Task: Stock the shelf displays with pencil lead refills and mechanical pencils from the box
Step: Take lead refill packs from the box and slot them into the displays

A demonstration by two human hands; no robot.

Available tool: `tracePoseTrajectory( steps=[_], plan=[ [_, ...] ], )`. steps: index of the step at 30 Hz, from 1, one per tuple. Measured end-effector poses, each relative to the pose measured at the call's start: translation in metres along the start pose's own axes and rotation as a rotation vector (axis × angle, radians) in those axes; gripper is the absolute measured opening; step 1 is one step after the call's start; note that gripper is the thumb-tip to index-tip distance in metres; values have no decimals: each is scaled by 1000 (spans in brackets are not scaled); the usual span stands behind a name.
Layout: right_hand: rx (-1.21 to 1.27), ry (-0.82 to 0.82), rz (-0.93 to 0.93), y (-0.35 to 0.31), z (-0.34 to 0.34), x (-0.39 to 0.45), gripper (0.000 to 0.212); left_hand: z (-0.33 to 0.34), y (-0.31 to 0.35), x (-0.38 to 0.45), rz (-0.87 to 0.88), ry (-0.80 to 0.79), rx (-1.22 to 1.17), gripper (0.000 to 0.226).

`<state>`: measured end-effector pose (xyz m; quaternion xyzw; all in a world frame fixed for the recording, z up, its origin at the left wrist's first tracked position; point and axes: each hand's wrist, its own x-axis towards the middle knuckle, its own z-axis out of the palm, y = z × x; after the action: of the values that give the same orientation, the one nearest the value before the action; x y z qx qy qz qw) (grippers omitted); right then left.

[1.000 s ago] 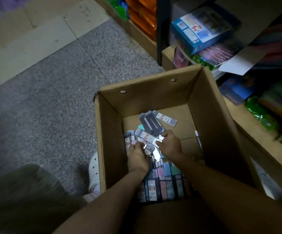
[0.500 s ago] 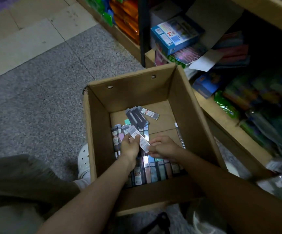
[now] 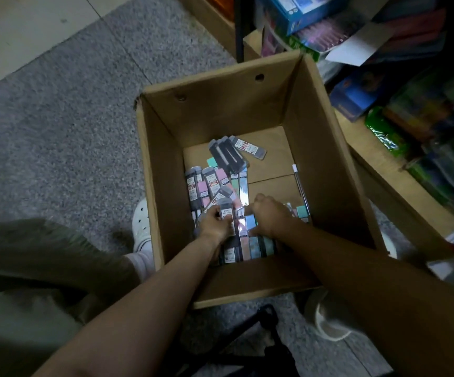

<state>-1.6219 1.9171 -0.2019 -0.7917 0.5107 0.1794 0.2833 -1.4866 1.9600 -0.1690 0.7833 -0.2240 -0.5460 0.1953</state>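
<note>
- Head view: the cardboard box (image 3: 247,104) sits on the floor beside the shelf (image 3: 389,170), lead refill cases (image 3: 220,183) heaped on its bottom.
- The left hand (image 3: 216,227) pinches one case (image 3: 225,210) upright; that grip is clamped on it.
- The right hand (image 3: 270,213) rests on the flat row, fingers curled; whether it holds any I cannot tell.
- A loose mechanical pencil (image 3: 299,186) lies by the right wall.
- The cases look light, stiff and slick; best pinched across their narrow sides.

The box (image 3: 220,110) is plain brown cardboard, matt. The refill packs (image 3: 212,183) inside look like glossy plastic that catches the light. The floor (image 3: 70,104) is rough speckled stone. The shelf (image 3: 383,164) looks like pale wood.
</note>
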Motion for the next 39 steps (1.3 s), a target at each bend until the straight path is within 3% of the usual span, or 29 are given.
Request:
tracePoseTrajectory(
  steps=[6, 11, 19, 25, 30, 35, 39],
  plan=[
    [297, 5, 25, 3, -3, -9, 38, 1, 1, -2, 35, -33, 15, 30],
    [394, 2, 50, 3, -19, -25, 35, -8, 10, -13, 104, -55, 55, 30],
    [653, 277, 217, 23, -76, -64, 28, -25, 47, -41, 304, -145, 128, 30],
    [636, 364, 17, 27, -191, -125, 33, -38, 137, -67, 534, -325, 133, 19],
    [661, 526, -22, 33, -280, -188, 31, -38, 223, -104, 674, -584, 186, 15],
    [770, 626, -22, 42, -324, -239, 27, -20, 263, -144, 924, -846, 310, 53],
    [757, 731, 86, 51, -332, -267, 29, 1, 281, -162, 1018, -958, 282, 50]
  ],
)
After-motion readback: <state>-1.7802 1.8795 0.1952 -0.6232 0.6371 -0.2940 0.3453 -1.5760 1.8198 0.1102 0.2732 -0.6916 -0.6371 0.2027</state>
